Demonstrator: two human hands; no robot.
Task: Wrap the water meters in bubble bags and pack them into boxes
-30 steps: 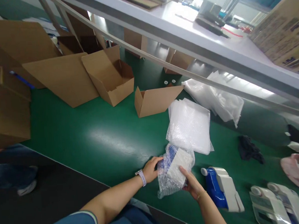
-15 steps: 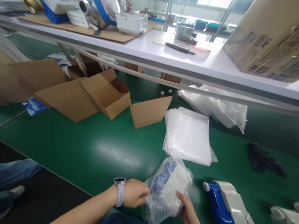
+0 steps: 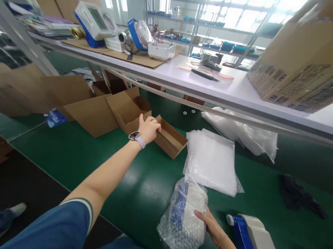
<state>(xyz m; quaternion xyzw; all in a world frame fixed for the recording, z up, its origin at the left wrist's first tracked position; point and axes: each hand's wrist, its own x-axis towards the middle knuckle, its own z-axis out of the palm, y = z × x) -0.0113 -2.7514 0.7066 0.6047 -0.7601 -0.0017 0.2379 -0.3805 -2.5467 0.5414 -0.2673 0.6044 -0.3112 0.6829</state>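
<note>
My left hand (image 3: 149, 128) reaches out over the green belt (image 3: 72, 156) and grips the rim of a small open cardboard box (image 3: 170, 139), tipping it toward me. My right hand (image 3: 211, 227) holds a blue-and-white device wrapped in bubble wrap (image 3: 183, 217) near the front edge. A stack of bubble-wrap sheets (image 3: 211, 161) lies just beyond the wrapped device.
More open cardboard boxes (image 3: 126, 106) and flat cartons (image 3: 89, 114) lie at the back left. Another blue-and-white device (image 3: 250, 234) sits at my right. Clear plastic bags (image 3: 245, 129) and a dark cloth (image 3: 299, 197) lie farther right. A white shelf (image 3: 209, 88) with meters crosses above.
My left hand let go of the wrapped device and reached forward to the small cardboard box, taking its rim and tilting it. My right hand kept the wrapped device.
</note>
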